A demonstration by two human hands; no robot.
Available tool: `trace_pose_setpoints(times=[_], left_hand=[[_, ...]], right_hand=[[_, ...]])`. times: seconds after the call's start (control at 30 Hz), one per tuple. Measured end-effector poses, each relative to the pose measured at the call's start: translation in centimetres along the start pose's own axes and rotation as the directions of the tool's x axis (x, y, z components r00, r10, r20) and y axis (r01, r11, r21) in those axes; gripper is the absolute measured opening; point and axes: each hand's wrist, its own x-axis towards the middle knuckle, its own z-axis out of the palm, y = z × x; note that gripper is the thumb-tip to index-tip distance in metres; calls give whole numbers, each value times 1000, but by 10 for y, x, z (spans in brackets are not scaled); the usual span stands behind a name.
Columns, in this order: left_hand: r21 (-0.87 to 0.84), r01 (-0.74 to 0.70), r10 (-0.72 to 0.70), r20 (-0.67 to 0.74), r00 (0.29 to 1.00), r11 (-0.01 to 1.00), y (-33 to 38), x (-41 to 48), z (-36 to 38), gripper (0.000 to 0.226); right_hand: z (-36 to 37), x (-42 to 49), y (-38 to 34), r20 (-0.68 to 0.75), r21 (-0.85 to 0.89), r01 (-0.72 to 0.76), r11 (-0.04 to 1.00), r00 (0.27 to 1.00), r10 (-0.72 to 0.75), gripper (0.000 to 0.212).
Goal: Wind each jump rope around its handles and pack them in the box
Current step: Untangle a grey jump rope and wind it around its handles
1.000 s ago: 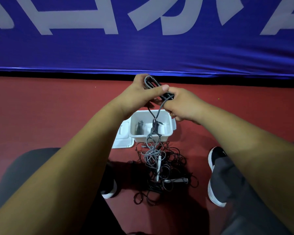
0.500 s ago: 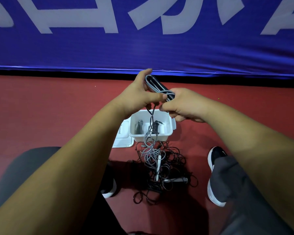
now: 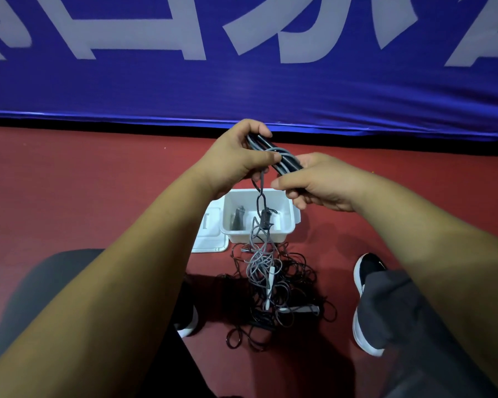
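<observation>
While gray rope (image 3: 260,248) dangles boxward, both hands grip the black handles (image 3: 273,152): left hand (image 3: 239,159), right hand (image 3: 319,182).

Dim, even light; wide-angle bowing at edges (forearms slightly soft), shadows underfoot.

grey rope (image 3: 260,261), white box (image 3: 288,225); blue banner (image 3: 242,87) — red floor (image 3: 98,182)

Sports hall: red court floor (image 3: 69,182), blue padded banner (image 3: 242,90).
</observation>
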Motion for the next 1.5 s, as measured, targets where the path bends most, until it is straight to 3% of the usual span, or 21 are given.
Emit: trace_pose_setpoints(times=[0.13,0.27,0.37,0.47,0.5,0.63,0.7,0.77,0.83,0.97,1.1,1.2,1.4,1.5], left_hand=[[10,-6,6,1,1000,1000,0,-1,2,42],[36,-22,22,4,1000,999,3,-1,3,50],[27,-20,19,22,1000,999,5,-1,2,81],[-8,73,-73,-37,997,997,6,0,6,111],[-14,122,-123,-59,991,992,6,0,7,107],[78,332,-336,48,941,940,10,-3,10,43],[124,414,-428,133,894,902,15,-8,12,35],[221,389,-432,206,878,894,21,-12,11,23],[297,308,-386,257,886,904,25,-13,6,25],[261,259,-337,318,886,930,25,-14,2,23],[225,268,-290,70,954,937,18,-9,3,48],[123,222,-208,-116,971,967,11,-6,2,40],[120,125,-121,-45,992,985,5,-4,-7,25],[98,98,-97,-16,995,990,3,-3,-5,28]], right_hand=[[2,-1,0,-6,24,-52,998,999,52,11],[1,1,0,6,40,-73,997,997,73,21],[1,6,4,-5,41,-11,999,1000,11,34],[1,8,6,-122,19,-16,1000,992,18,36],[1,9,5,-170,8,-18,1000,985,19,33],[-2,9,5,-317,-118,-22,993,948,-17,24],[-2,8,8,-317,-190,-51,980,948,-12,19],[0,7,10,-283,-228,-76,971,959,9,18],[2,7,11,-255,-226,-79,971,967,20,19],[-1,10,12,-225,-115,-81,990,973,53,15],[-4,12,15,-212,-76,-82,994,975,64,10],[1,9,15,-118,-52,-69,996,991,63,10],[1,5,12,-145,-113,-78,991,987,61,13],[3,2,11,-150,-154,-51,987,988,28,31]])
